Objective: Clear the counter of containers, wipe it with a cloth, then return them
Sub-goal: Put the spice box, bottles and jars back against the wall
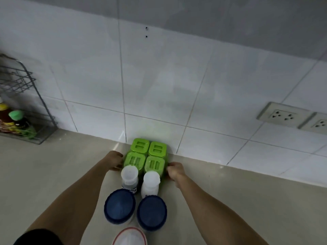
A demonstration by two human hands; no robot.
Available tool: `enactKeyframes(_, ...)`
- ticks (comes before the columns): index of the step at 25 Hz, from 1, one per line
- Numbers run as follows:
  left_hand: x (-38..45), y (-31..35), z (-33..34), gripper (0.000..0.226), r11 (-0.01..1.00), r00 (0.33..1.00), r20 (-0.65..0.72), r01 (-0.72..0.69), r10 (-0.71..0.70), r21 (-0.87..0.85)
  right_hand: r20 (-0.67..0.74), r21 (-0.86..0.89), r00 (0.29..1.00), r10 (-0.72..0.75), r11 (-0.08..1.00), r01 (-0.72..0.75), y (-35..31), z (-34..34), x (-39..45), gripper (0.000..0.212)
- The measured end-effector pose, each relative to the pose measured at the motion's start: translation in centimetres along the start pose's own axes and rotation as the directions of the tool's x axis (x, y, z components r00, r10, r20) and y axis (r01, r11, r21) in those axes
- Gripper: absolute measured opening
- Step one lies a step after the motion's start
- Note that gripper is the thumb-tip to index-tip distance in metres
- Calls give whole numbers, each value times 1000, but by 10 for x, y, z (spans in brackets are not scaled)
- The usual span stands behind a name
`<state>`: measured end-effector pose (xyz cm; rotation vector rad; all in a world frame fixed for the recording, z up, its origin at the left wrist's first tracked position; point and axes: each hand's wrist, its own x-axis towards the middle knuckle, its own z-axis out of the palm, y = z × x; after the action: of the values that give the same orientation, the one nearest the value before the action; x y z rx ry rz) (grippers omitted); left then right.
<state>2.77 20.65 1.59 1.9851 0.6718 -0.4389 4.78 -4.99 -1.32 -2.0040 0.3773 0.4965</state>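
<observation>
A green set of several square-lidded containers (147,154) stands on the beige counter (53,174) against the tiled wall. My left hand (115,160) grips its left side and my right hand (174,171) grips its right side, fingers curled round the edges. In front of the set stand two white bottles with white caps (129,175) (151,181). Nearer me are two jars with dark blue lids (120,206) (151,213). A white container with a red rim (130,236) shows at the bottom edge.
A wire rack (26,96) at the far left holds sauce bottles, one with a green cap (16,114). Two wall sockets (283,114) sit on the tiles to the right. Bare counter lies on both sides of the containers.
</observation>
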Motion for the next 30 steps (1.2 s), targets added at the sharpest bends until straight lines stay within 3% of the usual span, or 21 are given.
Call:
enactKeyframes(5, 0, 6, 11, 22, 998, 998, -9, -57, 57, -25, -47, 21, 999, -21, 1000, 22, 2, 3, 0, 31)
enactKeyframes(14, -10, 72, 38, 18, 984, 975, 184, -144, 123, 104, -115, 229, 993, -32, 972, 58, 24, -67, -4, 27)
enactKeyframes(21, -25, 100, 119, 12, 953, 941, 316, -200, 122, 226, -255, 156, 967, 21, 988, 20, 66, -141, -2, 30)
enactKeyframes(25, -27, 101, 151, 25, 954, 937, 328, -202, 122, 222, -311, 105, 948, 72, 994, -41, 87, -158, 8, 22)
enactKeyframes(30, -27, 104, 162, 29, 950, 951, 283, -196, 124, 241, -328, 102, 943, 64, 994, -32, 91, -160, 12, 32)
